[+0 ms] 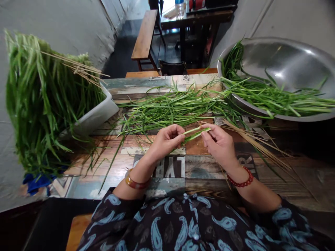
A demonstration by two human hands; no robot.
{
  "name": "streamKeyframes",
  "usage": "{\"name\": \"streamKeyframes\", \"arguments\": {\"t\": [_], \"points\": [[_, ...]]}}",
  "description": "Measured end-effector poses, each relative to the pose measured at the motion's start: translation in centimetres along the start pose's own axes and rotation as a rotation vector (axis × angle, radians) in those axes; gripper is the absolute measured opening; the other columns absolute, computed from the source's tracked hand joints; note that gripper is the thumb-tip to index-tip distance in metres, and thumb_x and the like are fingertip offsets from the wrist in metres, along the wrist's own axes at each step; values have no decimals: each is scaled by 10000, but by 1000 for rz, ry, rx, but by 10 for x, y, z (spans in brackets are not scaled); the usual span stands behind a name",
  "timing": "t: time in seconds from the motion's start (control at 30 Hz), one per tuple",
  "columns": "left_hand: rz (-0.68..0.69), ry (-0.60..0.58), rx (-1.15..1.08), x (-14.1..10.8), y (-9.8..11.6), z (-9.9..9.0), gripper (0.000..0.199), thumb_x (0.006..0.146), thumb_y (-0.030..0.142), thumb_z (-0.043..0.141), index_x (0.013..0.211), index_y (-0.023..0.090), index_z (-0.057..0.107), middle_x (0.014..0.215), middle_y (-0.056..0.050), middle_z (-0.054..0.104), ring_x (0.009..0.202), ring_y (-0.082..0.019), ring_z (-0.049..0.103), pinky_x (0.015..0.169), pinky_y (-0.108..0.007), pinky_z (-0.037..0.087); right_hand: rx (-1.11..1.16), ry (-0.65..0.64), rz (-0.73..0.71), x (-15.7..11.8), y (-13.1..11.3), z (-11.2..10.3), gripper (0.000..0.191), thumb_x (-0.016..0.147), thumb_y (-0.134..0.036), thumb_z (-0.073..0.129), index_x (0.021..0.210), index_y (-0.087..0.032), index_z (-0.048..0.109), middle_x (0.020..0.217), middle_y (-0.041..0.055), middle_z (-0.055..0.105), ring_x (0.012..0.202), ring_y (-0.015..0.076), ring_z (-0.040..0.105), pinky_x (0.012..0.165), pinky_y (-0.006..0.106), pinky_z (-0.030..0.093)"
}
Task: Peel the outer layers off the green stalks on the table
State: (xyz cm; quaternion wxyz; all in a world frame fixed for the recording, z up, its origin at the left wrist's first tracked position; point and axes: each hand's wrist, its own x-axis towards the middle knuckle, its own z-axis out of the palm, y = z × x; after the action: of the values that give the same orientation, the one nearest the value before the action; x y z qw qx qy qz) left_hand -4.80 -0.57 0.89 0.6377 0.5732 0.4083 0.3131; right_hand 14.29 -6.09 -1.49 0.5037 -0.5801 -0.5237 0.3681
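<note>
Both hands meet over the near middle of the table, closed on green garlic chives (195, 134). My left hand (169, 140) pinches them at one end between thumb and fingers. The other end sits in the fingertips of my right hand (218, 143), where a folded green tip shows. Just beyond my hands spreads a loose pile of chives (167, 108). Thin bamboo skewers (251, 141) lie on the table by my right hand, and one reaches close behind its fingers.
A white container (101, 111) heaped with chives (47, 101) and topped by skewers (75, 68) stands at left. A large steel bowl (285, 62) holding chives is at right. Behind the patterned table (162, 82) are a wooden bench (146, 33) and another table (204, 19).
</note>
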Motion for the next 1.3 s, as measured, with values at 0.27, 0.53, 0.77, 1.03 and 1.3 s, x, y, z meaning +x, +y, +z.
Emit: {"name": "streamKeyframes", "arguments": {"t": [0.27, 0.53, 0.77, 1.03, 1.3], "points": [[11, 65, 80, -1, 2, 1, 234, 813, 334, 691, 785, 139, 565, 627, 42, 522, 461, -48, 472, 439, -166, 367, -56, -129, -103, -10, -11, -1, 190, 909, -297, 597, 1063, -207, 661, 571, -53, 568, 473, 91, 503, 481, 226, 390], [24, 100, 113, -1, 1, 4, 242, 814, 356, 689, 789, 148, 566, 615, 39, 526, 460, -55, 462, 437, -174, 363, -64, -54, -78, -4, -4, -1, 300, 896, -390, 612, 1133, -205, 605, 591, -59, 564, 478, 103, 477, 492, 235, 394], [148, 212, 261, 2, -11, 0, 144, 813, 291, 670, 795, 166, 599, 661, 16, 561, 551, -86, 492, 521, -194, 390, -529, 55, -261, 22, 11, -29, 359, 922, -398, 589, 1229, -216, 614, 1092, 109, 687, 994, 253, 651, 899, 419, 513], [257, 127, 491, -5, -7, 7, 114, 855, 262, 622, 807, 159, 638, 712, -15, 600, 655, -118, 506, 611, -217, 394, -394, -65, -535, 11, -3, -8, 125, 936, -299, 614, 1028, -238, 672, 869, 45, 704, 833, 193, 648, 818, 340, 518], [158, 47, 365, -3, -7, 5, 171, 839, 298, 651, 761, 150, 615, 670, 1, 577, 611, -101, 486, 561, -198, 373, -114, 145, -178, 17, 2, -10, 224, 948, -372, 572, 807, -209, 636, 728, 4, 660, 668, 140, 595, 647, 269, 474]]}}
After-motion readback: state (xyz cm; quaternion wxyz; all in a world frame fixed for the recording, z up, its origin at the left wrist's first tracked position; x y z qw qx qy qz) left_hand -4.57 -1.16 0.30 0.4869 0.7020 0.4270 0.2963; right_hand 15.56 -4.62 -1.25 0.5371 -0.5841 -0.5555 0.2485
